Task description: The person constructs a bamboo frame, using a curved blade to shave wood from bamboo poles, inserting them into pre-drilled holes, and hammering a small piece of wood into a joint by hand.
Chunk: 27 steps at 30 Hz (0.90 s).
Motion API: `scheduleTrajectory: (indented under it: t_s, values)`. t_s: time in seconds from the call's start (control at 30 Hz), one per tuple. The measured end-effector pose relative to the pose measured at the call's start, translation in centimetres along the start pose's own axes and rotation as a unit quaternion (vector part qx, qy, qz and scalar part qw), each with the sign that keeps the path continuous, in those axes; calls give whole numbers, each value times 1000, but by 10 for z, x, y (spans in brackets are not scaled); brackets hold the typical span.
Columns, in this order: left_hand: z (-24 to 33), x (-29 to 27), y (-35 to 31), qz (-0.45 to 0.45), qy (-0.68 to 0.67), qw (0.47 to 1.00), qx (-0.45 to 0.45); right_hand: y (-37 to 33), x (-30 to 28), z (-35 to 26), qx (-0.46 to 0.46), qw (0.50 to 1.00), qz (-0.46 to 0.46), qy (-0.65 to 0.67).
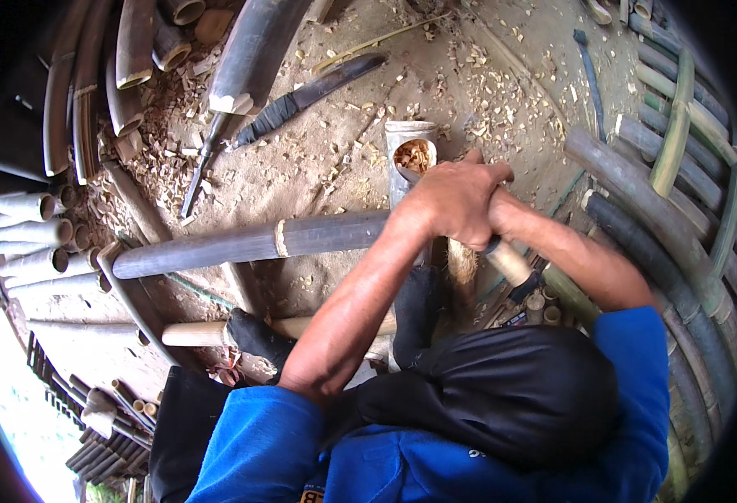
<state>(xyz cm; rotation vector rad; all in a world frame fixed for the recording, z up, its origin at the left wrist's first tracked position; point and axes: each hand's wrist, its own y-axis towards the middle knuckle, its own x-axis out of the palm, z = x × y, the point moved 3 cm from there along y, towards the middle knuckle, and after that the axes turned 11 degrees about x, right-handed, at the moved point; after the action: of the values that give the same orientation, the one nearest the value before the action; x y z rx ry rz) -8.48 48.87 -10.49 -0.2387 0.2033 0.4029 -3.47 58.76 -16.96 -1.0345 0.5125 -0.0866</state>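
A bamboo tube (410,130) stretches away from me, with an oval opening cut in its upper side. Pale shavings (413,155) fill that opening. A bit of metal blade reaches its near edge from beneath my hands. My left hand (444,197) is closed on the knife, lapping over my right hand (500,211), which is closed on it too and mostly hidden. The knife's pale wooden handle (509,263) with a dark end sticks out below my right wrist. How the fingers wrap the tool is largely covered.
A dark bamboo pole (217,249) lies crosswise at left, before my feet. Beyond it rest a machete with a black-wrapped grip (268,120) and a slim chisel-like tool (203,168). Bamboo lengths (670,218) are stacked at right, more (41,230) at left. Wood chips litter the ground.
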Motion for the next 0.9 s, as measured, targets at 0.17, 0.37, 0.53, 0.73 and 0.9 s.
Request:
scheduleTrajectory:
  t_s: [0.17,0.37,0.53,0.73,0.9]
  values:
    - [-8,-6,-5,-32,6,999,5,-23,-14,14,-274,901,-120,313]
    - [23,19,19,429,54,902,24,-20,-129,22,-517,818,206,-146]
    - [16,21,30,446,-11,891,-87,5,-130,4,-497,835,134,-194]
    - [11,24,31,318,7,940,-126,31,-99,28,-506,862,34,21]
    - [11,21,21,213,-4,970,-116,10,-71,32,-407,902,-104,99]
